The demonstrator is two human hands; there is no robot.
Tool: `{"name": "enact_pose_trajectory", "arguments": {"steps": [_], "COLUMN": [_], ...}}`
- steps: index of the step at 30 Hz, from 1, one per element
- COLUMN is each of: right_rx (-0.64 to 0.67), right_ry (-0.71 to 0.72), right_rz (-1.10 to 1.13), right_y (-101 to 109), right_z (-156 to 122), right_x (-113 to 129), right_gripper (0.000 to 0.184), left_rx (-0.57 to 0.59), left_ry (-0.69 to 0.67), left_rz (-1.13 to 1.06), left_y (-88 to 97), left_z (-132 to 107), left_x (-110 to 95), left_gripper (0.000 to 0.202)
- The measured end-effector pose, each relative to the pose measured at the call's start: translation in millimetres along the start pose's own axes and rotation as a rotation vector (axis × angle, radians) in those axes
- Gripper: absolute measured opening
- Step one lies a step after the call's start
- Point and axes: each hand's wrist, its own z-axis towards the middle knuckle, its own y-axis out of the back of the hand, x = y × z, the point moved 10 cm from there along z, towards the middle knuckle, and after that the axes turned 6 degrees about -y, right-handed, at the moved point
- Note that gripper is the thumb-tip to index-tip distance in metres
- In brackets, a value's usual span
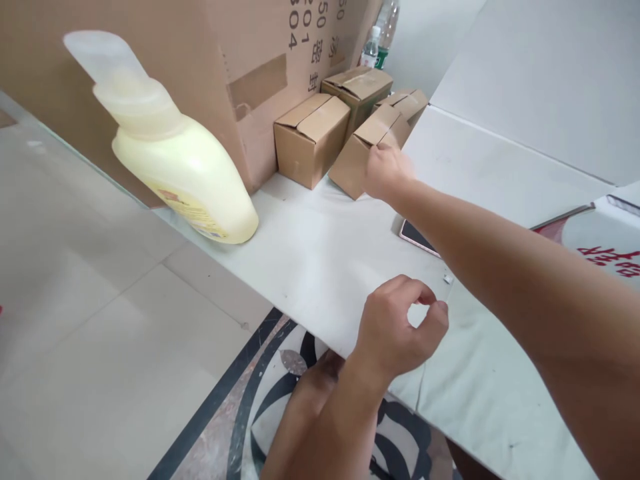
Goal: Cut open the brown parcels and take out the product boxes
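My right hand (pixel 384 170) reaches forward and grips the near end of a small brown carton (pixel 363 150) lying on the white table sheet (pixel 325 253). My left hand (pixel 397 327) hovers above the table's front edge, fingers curled with thumb and forefinger pinched into a ring; nothing is visible between them. Three more small cartons (pixel 311 137) (pixel 357 90) (pixel 407 103) sit packed together behind the gripped one.
A pale yellow detergent bottle (pixel 175 157) stands tilted at the table's left end against a large cardboard box (pixel 200 60). A phone (pixel 417 237) lies under my right forearm. Plastic water bottles (pixel 379 37) stand at the back. Patterned tile floor (pixel 100 320) lies on the left.
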Motion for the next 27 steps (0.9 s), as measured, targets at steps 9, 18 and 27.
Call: {"name": "enact_pose_trajectory", "arguments": {"steps": [9, 18, 27], "right_rx": [0.142, 0.098, 0.016], "right_ry": [-0.161, -0.107, -0.063], "right_rz": [-0.138, -0.064, -0.031], "right_y": [8, -5, -21], "right_z": [-47, -16, -5], "right_x": [-19, 7, 6], "right_gripper": [0.057, 0.084, 0.068], "left_rx": [0.023, -0.019, -0.049], "left_ry": [-0.014, -0.012, -0.040], "left_rz": [-0.039, -0.040, -0.099], "left_y": [-9.5, -2.2, 8.4], "left_z": [-3, 1, -1], "left_x": [-4, 0, -1], "left_gripper": [0.021, 0.021, 0.024]}}
